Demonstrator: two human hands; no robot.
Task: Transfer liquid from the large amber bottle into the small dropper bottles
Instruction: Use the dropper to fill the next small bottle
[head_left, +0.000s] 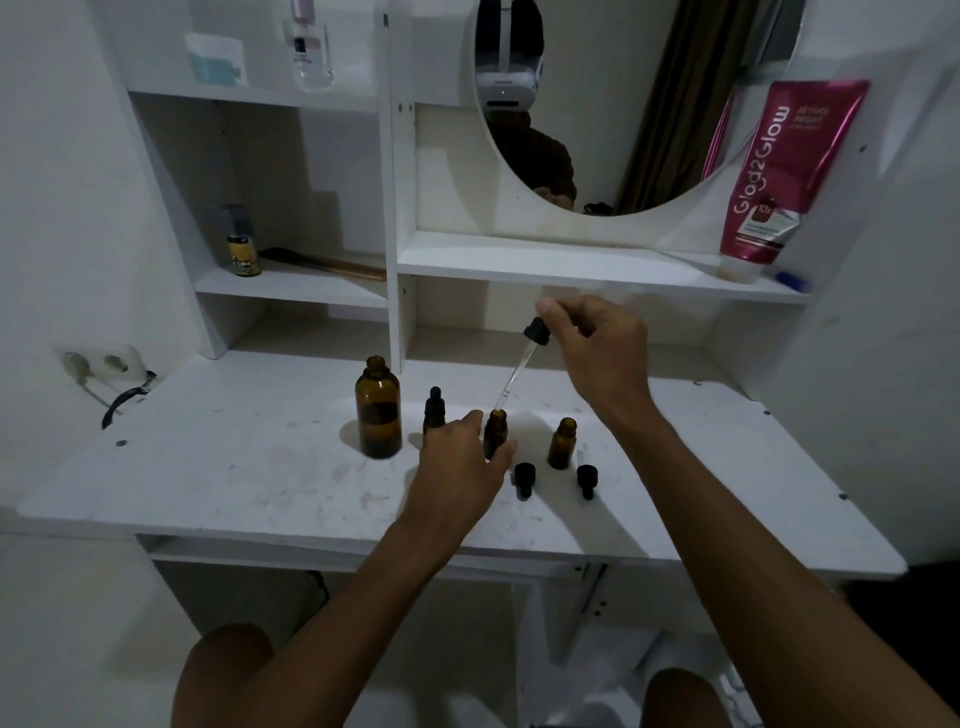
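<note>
The large amber bottle (378, 408) stands uncapped on the white desk (234, 467). Right of it are three small amber bottles. One capped small bottle (434, 410) stands behind my left hand (460, 467), which grips the middle open small bottle (496, 431). My right hand (597, 345) pinches the black bulb of a glass dropper (519, 364), tilted, its tip right at the middle bottle's mouth. A third open small bottle (562, 442) stands to the right. Two black dropper caps (524, 478) (587, 479) lie in front.
White shelves rise behind the desk with a small can (244, 248), a comb (332, 265), a pink tube (784, 171) and a round mirror (613, 104). A wall socket (101, 364) with a black cable sits at the left.
</note>
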